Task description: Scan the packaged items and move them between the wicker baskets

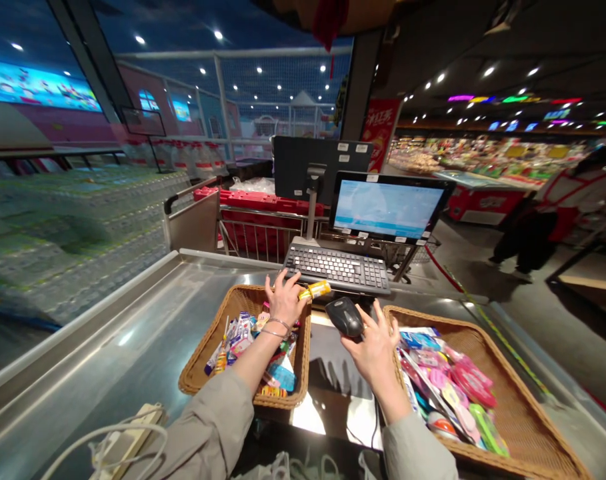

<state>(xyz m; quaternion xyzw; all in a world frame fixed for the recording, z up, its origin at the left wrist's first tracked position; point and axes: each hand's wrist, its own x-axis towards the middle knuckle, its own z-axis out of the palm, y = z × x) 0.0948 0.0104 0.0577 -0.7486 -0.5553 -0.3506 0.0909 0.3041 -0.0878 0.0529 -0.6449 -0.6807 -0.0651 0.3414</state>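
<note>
One metal counter (147, 333), raised at the edges, carrying two wicker baskets. Right basket (525, 407), the larger in view: bright packaged goods (475, 381) heaped towards its left side. Left basket (307, 347): small wrapped pieces (283, 373), loosely mixed. One lit monitor (387, 207), standing behind the keyboard. One black keyboard (337, 267), just beyond the baskets. Two bare hands: right hand (375, 343), grip closed on the rear of a black handheld scanner (345, 317); left hand (285, 298), grip pinching one end of a yellow packet (317, 290), remaining fingers spread. Scanner: above the gap between the baskets, near the keyboard. Packet, smallest entry: above the left basket's far right corner, near the scanner but apart from it. Handling note, by judgement: pinch only the very end, leaving the print uncovered; turn the flat side towards the scanner's nose, hold it taut and steady, and adjust with the right wrist.
</note>
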